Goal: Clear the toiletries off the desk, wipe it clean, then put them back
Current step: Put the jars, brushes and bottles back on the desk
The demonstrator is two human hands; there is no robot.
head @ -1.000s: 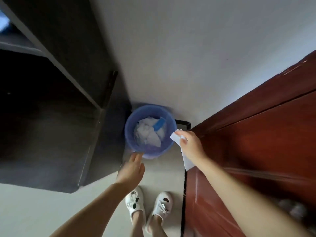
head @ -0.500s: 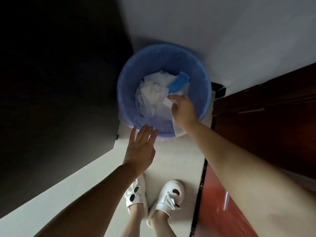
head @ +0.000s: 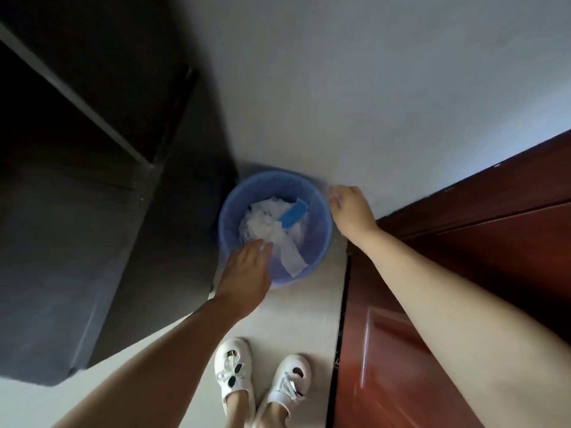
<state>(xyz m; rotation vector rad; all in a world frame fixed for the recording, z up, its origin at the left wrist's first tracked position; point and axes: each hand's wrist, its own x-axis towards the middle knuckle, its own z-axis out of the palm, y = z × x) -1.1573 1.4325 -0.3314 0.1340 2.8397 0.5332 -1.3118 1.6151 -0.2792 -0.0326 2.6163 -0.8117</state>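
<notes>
- Pale floor tiles [head: 296, 310] run between a dark cabinet [head: 92, 227] at nine o'clock and a red-brown door [head: 463, 257] at three; a blue waste bin [head: 321, 242] stands against the white wall [head: 340, 88].
- A used white wipe [head: 289, 257] lies inside the bin over crumpled tissue, its long axis running from centre toward five o'clock, beside a blue wrapper [head: 295, 213].
- The left hand [head: 247, 273], fingers loosely apart and holding nothing, hovers at the bin's seven o'clock rim, nearest the wipe.
- The right hand [head: 350, 211] sits at the two o'clock rim, fingers curled; whether it grips anything I cannot tell.
- No toiletries or desk are in view; both likely lie behind the person.
- White shoes [head: 262, 375] stand at six o'clock, clear of the bin.
</notes>
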